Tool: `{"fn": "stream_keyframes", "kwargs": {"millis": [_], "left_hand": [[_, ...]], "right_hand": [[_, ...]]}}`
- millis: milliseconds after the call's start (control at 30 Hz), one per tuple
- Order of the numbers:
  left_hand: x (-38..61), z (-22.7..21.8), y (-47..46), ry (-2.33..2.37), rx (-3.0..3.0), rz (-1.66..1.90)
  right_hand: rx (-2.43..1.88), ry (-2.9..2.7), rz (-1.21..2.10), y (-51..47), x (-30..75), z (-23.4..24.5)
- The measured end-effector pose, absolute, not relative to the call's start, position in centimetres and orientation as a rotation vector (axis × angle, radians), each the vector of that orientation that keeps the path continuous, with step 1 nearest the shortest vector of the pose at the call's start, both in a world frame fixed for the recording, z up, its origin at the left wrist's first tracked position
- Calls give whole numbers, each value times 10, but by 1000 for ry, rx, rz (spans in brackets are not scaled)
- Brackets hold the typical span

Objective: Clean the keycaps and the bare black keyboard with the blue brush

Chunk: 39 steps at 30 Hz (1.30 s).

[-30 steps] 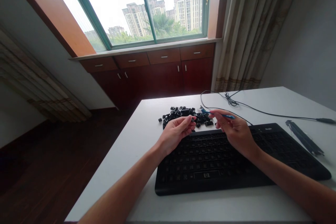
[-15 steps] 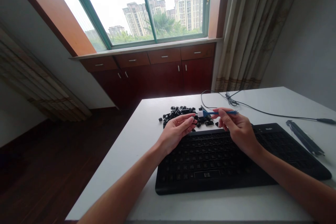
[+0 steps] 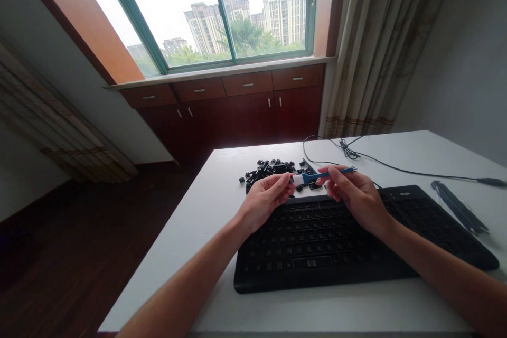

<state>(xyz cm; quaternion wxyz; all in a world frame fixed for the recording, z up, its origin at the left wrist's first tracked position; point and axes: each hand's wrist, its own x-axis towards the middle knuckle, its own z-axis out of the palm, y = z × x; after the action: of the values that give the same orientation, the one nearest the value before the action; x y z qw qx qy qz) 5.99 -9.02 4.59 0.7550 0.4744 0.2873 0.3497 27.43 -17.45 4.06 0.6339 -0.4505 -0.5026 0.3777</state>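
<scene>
"While the right hand [image 3: 354, 195] is pinching the blue brush [image 3: 309, 177] crosswise, where are its bristles [image 3: 298, 180] pointing?"

"Leftward, at the left hand [image 3: 264, 200], whose closed fingertips are gripping, probably, a keycap [image 3: 292, 178] near the keyboard [image 3: 312, 245]."

Left hand [image 3: 266, 198] pinches a tiny dark piece [image 3: 292, 180], mostly hidden, and the right hand [image 3: 356, 196] has a blue brush [image 3: 312, 177], bristles right up against it. Black keyboard [image 3: 312, 245] sits below on a white table [image 3: 178, 253]; keycap pile [image 3: 273, 171] at its 10 o'clock, bundled cable [image 3: 350, 153] at 12, dark strips [image 3: 459, 208] at 2.
</scene>
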Motion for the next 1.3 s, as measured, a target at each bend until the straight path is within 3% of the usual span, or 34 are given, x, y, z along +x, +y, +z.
{"fn": "stream_keyframes", "kwargs": {"millis": [100, 267, 467, 667, 900, 1300], "left_hand": [[59, 44, -91, 612, 1069, 741], [59, 43, -91, 648, 1082, 783], [59, 40, -90, 676, 1179, 798], [59, 42, -90, 679, 1158, 789], [57, 40, -90, 651, 1187, 781], [57, 44, -94, 721, 1361, 812]], "right_hand": [[-1036, -1188, 936, -174, 273, 39], [-1172, -1136, 711, -171, 272, 38], [-1061, -1068, 941, -171, 274, 39], [-1182, -1098, 735, -170, 274, 36], [-1020, -1070, 945, -172, 273, 38], [-1034, -1138, 861, -174, 274, 37]]}}
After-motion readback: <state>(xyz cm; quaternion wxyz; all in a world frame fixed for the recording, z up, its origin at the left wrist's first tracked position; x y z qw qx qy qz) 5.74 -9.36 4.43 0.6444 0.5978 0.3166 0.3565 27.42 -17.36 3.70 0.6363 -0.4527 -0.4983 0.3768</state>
